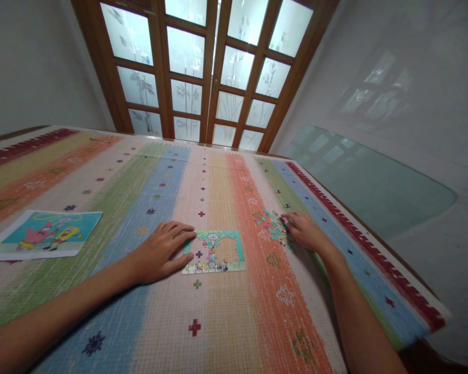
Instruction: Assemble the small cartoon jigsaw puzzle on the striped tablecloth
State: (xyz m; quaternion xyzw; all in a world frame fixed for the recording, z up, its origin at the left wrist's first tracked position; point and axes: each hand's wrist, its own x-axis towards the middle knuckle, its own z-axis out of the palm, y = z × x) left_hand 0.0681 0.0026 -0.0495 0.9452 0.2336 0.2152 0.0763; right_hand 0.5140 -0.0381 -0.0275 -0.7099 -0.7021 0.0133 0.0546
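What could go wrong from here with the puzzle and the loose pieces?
The left hand rests against the left side of the partly built puzzle; a slide could buckle its joined frame. The right hand lies on the loose pieces; a sweep may scatter them toward the table edge. Small pieces may get lost against the patterned cloth.

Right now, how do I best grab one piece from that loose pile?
Probably take a piece at the left edge of the loose pile, pinching its sides with two fingers from above. The pieces lie flat and thin on the cloth, and the right hand covers the pile's right side.
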